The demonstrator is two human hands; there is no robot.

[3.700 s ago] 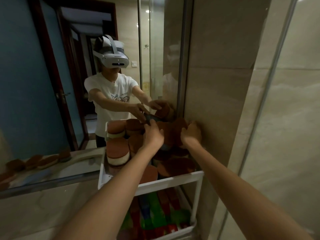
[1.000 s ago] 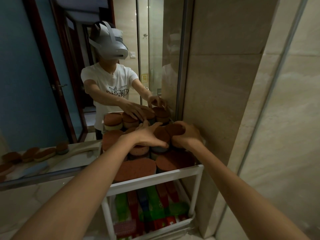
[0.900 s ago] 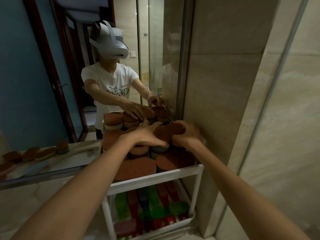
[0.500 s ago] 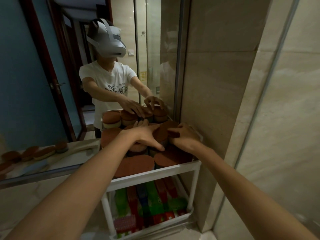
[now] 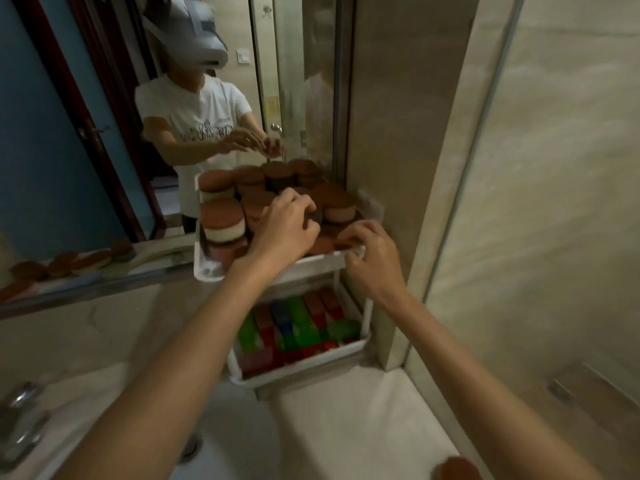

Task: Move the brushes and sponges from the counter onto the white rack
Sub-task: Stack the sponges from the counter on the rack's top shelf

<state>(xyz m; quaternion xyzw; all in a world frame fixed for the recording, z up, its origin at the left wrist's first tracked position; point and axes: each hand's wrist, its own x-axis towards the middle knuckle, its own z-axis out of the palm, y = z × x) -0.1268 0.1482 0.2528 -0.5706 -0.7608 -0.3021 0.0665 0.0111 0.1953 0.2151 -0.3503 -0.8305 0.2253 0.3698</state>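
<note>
Hands over the top shelf of the white rack [image 5: 313, 263], almost full.

Head view: the left hand [image 5: 285, 225] hovers above the round brown sponges [image 5: 221, 220] on the top shelf, fingers curled; whether it pinches anything cannot be told. The right hand [image 5: 372, 258] rests at the front right rim, fingers bent and touching a sponge there, but a closed grip is not visible. The lower shelf holds coloured brushes [image 5: 294, 327] lying side by side. One brown sponge [image 5: 457, 469] is on the counter [image 5: 346, 427] at the bottom edge, and the mirror [image 5: 69, 168] shows several more on the counter at the left. So the task seems mostly done, with some sponges left.
</note>
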